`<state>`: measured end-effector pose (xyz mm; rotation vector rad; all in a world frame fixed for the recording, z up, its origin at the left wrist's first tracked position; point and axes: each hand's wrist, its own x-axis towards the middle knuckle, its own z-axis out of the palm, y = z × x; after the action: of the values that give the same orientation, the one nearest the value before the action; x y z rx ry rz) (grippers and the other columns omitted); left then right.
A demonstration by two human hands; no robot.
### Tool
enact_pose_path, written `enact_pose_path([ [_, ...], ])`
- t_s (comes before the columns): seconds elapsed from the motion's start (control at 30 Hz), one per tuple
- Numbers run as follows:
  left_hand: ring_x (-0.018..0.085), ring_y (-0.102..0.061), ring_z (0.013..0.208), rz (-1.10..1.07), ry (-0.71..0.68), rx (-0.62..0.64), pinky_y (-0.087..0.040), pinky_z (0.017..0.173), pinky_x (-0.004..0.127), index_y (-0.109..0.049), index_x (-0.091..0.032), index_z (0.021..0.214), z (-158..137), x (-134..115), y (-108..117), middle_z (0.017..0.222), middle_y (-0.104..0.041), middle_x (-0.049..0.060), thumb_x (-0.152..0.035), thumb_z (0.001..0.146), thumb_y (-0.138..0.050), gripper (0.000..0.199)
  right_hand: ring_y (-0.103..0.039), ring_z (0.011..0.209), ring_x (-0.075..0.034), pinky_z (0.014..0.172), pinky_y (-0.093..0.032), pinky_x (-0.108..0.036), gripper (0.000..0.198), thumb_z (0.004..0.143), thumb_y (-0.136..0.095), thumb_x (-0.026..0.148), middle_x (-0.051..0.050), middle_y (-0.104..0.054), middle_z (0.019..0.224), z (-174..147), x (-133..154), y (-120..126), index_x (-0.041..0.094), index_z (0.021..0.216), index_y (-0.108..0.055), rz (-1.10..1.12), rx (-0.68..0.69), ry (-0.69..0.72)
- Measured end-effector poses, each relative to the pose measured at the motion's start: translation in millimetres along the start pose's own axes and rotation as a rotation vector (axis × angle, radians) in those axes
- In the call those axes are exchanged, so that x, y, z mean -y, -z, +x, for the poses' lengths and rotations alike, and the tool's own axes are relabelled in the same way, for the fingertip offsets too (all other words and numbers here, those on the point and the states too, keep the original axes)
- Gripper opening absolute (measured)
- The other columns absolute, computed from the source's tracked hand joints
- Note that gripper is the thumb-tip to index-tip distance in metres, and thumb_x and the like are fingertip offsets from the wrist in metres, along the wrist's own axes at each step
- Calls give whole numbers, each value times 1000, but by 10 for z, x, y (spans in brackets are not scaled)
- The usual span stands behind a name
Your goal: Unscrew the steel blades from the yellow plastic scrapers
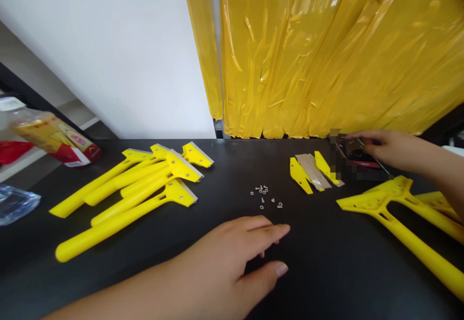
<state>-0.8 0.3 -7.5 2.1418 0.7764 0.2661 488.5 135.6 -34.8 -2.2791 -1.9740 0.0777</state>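
Observation:
My left hand (246, 257) hovers low over the front middle of the black table, thumb and fingers apart, holding nothing. Just beyond its fingertips lie several small screws and nuts (263, 192). At the back right, my right hand (384, 145) reaches over a smartphone (362, 161) with outstretched fingers at its screen. Part of the phone is blurred out. Left of the phone are yellow plastic cover plates (300, 176) and thin grey metal blades (312, 170). Yellow scraper handles (402, 223) without blades lie at the right, partly under my right forearm.
Several yellow scrapers with blades (145, 189) are piled on the left of the black table (232, 165). A drink bottle (54, 136) leans at the far left, near a clear plastic wrapper (18, 205). Yellow plastic sheeting (308, 54) hangs behind the table beside a white panel (145, 54).

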Motion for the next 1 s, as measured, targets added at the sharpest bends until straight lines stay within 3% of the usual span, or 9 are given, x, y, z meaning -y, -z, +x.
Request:
enact_pose_path([
  [0.17, 21, -70, 111, 0, 6, -2, -58, 106, 39, -59, -24, 161, -8, 11, -9, 128, -74, 8, -38, 108, -59, 55, -73, 74, -23, 70, -60, -36, 44, 96, -59, 34, -4, -81, 95, -69, 104, 144, 29, 137, -74, 14, 36, -89],
  [0.33, 21, -70, 111, 3, -1, -5, -59, 105, 38, -59, -23, 161, -3, 18, -10, 128, -74, 8, -38, 108, -59, 55, -77, 81, -27, 70, -60, -37, 49, 90, -52, 39, -3, -85, 105, -67, 117, 152, 32, 131, -80, 52, 15, -106],
  [0.77, 21, -70, 110, 6, -8, 4, -58, 105, 38, -60, -22, 160, 13, -10, 19, 126, -75, 9, -37, 108, -60, 54, -78, 86, -29, 75, -60, -39, 37, 84, -62, 51, 0, -86, 101, -2, 18, 123, 36, 106, -88, 61, 50, -58],
  [1.0, 22, -71, 110, 3, -2, -17, -59, 104, 39, -60, -22, 160, 8, -5, -8, 127, -75, 10, -35, 108, -61, 54, -74, 73, -27, 69, -59, -40, 40, 88, -59, 55, -2, -83, 89, 16, -63, 72, 37, 110, -88, 23, 25, -83],
])
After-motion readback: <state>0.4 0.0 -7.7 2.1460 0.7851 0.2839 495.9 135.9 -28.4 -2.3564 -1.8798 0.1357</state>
